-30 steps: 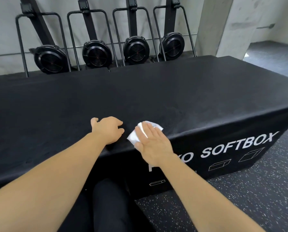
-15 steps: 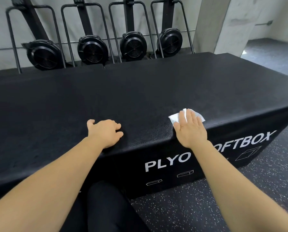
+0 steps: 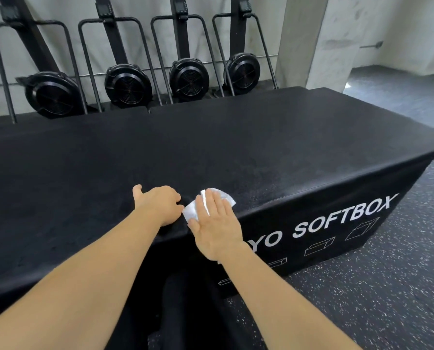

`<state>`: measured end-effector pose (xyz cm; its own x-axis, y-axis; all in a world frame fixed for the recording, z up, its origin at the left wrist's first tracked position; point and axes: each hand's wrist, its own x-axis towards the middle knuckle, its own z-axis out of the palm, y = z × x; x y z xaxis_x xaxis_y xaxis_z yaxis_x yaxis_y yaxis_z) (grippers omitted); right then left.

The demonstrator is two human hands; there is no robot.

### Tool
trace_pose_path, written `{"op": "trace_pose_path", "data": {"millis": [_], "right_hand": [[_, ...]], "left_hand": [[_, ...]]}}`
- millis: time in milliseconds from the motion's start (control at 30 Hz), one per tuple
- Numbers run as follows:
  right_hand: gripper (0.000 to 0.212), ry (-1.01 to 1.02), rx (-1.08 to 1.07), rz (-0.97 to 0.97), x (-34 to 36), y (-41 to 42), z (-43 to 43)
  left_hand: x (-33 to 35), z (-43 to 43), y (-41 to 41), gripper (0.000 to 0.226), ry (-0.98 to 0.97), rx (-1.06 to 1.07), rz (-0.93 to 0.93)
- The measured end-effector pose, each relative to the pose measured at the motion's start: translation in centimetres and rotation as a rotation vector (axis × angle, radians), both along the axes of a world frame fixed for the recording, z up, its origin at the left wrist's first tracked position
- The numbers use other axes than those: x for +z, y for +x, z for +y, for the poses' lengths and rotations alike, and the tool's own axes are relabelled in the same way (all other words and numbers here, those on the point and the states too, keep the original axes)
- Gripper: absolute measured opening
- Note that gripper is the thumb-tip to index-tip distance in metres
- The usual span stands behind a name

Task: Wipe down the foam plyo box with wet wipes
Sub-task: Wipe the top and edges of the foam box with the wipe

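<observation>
The box (image 3: 211, 152) fills most of the view. Its long axis runs left to right, and the right end recedes toward the speckled floor (image 3: 362, 299). Its broad black top stretches away from the person, and the printed front face drops below the near edge.

The left hand (image 3: 158, 207) rests on the top just inside that edge. Its fingers are curled under and grasp nothing that shows. The right hand (image 3: 216, 228) lies just beside it, at the edge itself, with the palm overhanging the front face.

The right fingers (image 3: 218, 205) are straight and released, pressing flat on the wipe (image 3: 192, 209). The wipe sits on the top at the near edge, and its left corner nearly touches the left knuckles.

The left hand blocks the way leftward. Open top lies ahead and to the right of the wipe, so a stroke along the long axis would probably go rightward, under the right hand.
</observation>
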<state>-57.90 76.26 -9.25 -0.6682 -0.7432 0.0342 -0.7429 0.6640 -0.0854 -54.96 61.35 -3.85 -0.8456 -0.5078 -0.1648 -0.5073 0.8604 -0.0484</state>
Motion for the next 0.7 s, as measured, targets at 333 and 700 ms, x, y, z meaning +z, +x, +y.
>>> {"op": "trace_pose_path", "data": {"millis": [333,700], "right_hand": [[0.055,0.042,-0.019,0.105,1.1,-9.2,7.4],[0.062,0.054,-0.372,-0.136,2.2,-13.2,7.8]], "left_hand": [[-0.3,-0.5,-0.2,0.034,0.017,-0.003,-0.039],[0.3,-0.2,-0.4,0.022,0.045,0.034,-0.034]]}}
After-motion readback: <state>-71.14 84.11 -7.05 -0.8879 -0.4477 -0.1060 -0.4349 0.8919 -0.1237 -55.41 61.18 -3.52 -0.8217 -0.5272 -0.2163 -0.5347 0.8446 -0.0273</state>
